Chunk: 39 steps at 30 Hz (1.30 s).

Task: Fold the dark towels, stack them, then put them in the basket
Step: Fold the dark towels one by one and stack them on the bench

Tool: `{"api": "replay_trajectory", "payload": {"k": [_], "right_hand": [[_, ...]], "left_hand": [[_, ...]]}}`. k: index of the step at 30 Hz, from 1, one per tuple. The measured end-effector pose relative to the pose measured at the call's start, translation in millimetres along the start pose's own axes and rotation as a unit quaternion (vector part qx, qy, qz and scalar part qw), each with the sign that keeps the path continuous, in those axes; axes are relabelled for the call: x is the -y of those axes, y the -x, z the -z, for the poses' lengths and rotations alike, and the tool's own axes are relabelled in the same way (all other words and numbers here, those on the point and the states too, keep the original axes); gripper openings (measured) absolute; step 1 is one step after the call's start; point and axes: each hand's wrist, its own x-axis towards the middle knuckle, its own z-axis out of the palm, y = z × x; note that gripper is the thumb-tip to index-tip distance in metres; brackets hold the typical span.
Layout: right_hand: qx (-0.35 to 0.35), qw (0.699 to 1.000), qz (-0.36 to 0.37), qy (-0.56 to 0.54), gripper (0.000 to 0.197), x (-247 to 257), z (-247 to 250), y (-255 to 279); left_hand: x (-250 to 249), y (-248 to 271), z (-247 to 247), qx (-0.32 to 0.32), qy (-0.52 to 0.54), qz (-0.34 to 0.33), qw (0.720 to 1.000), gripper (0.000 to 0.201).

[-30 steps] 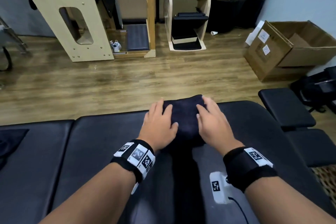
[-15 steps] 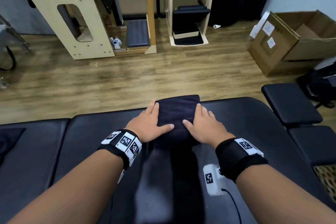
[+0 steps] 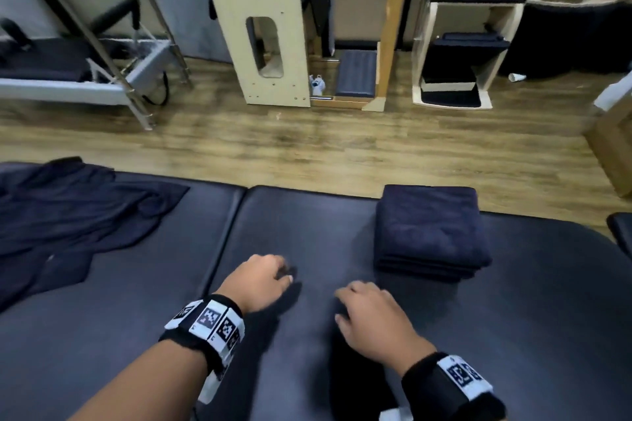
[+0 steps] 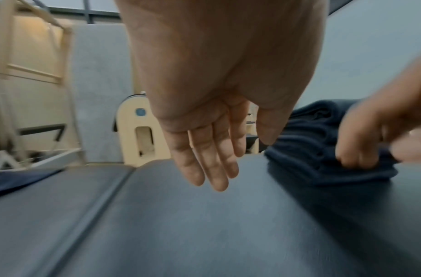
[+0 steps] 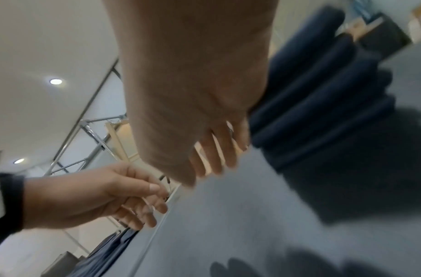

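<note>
A folded stack of dark towels (image 3: 427, 232) lies on the black padded table (image 3: 307, 222), near its far edge at the right. A loose, unfolded heap of dark towels (image 3: 68, 212) is spread over the table's left end. My left hand (image 3: 263, 284) hovers over the table's middle, fingers straight and relaxed (image 4: 209, 168), holding nothing. My right hand (image 3: 369, 314) is beside it, just left of and nearer than the stack (image 5: 323, 90), fingers loose (image 5: 216, 157) and empty. Neither hand touches a towel. In the left wrist view the stack (image 4: 311, 142) shows behind my right hand (image 4: 370, 138).
A seam (image 3: 225, 249) splits the table pad. Beyond the far edge is wooden floor with a wooden arched barrel (image 3: 266, 37), a metal-framed bench (image 3: 85, 79) and wooden shelves (image 3: 461, 44). A cardboard box (image 3: 612, 154) and a black stool (image 3: 620, 232) sit at the right edge.
Both hands have lifted off the folded stack and drawn back and to the left. My view has swung left, bringing the loose heap of towels into sight.
</note>
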Motion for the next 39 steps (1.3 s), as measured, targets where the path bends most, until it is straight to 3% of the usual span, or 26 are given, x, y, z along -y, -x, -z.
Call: {"api": "replay_trajectory", "payload": {"k": [1, 3, 8, 16, 23, 26, 28, 32, 36, 38, 39], "right_hand": [[0.064, 0.997, -0.008, -0.032, 0.039, 13, -12, -2], [0.127, 0.984, -0.023, -0.124, 0.049, 41, -24, -8], [0.178, 0.969, 0.0, -0.17, 0.051, 111, -41, -33], [0.17, 0.969, 0.024, -0.18, 0.009, 256, -67, -100], [0.161, 0.975, 0.03, -0.15, 0.022, 410, -99, -168], [0.162, 0.975, 0.045, -0.143, 0.003, 472, -103, -189], [0.181, 0.974, 0.071, -0.119, 0.011, 509, -107, -203], [0.219, 0.965, 0.129, -0.059, 0.013, 558, -111, -225], [0.212, 0.966, 0.136, -0.059, 0.01, 580, -116, -241], [0.2, 0.968, 0.137, -0.071, 0.003, 589, -120, -246], [0.189, 0.968, 0.139, -0.084, 0.011, 593, -121, -248]], "left_hand": [[20, 15, -2, -0.001, 0.0, 0.016, 1.0, 0.03], [57, 40, -3, -0.003, 0.007, 0.042, 0.999, 0.033], [153, 101, 4, -0.032, 0.062, 0.117, 0.991, 0.028], [340, 159, 38, -0.082, 0.069, 0.192, 0.976, 0.016], [535, 158, 70, -0.119, 0.022, 0.197, 0.973, 0.012], [597, 163, 73, -0.155, -0.046, 0.221, 0.962, 0.033], [633, 165, 73, -0.153, -0.102, 0.267, 0.946, 0.05], [678, 163, 75, -0.143, -0.132, 0.314, 0.929, 0.041], [688, 160, 90, -0.144, -0.117, 0.25, 0.95, 0.023], [676, 162, 101, -0.174, -0.022, 0.201, 0.964, 0.017], [667, 165, 105, -0.196, 0.052, 0.165, 0.965, 0.012]]}}
